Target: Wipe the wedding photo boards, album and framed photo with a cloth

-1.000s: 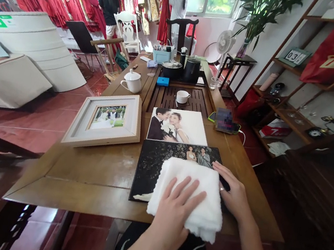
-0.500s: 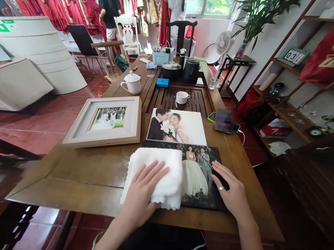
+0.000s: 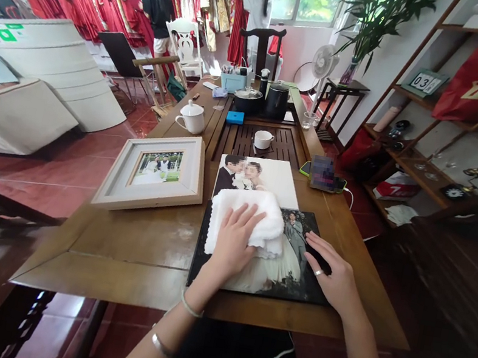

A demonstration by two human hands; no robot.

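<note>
My left hand (image 3: 236, 234) lies with extended fingers on a folded white cloth (image 3: 272, 213), pressing it onto a dark wedding photo panel (image 3: 243, 282). The cloth covers the panel's upper left and the lower edge of a lighter wedding photo (image 3: 287, 181) behind it. On the dark panel, a figure in a grey suit and part of a white dress show beside the cloth. My right hand (image 3: 333, 273) rests open at the panel's right edge, fingers stretched over its surface, a ring on one finger.
A framed photo (image 3: 154, 173) lies on the wooden table (image 3: 124, 276) to the left. Beyond are a lidded white cup (image 3: 191, 117), a white teacup (image 3: 263, 140) and a black kettle (image 3: 275, 100). A phone (image 3: 327, 176) with a cable sits right. People stand near hanging red garments.
My left hand has slid the cloth forward and to the right over the dark panel, uncovering its lower left corner. My right hand stays at the panel's right edge.
</note>
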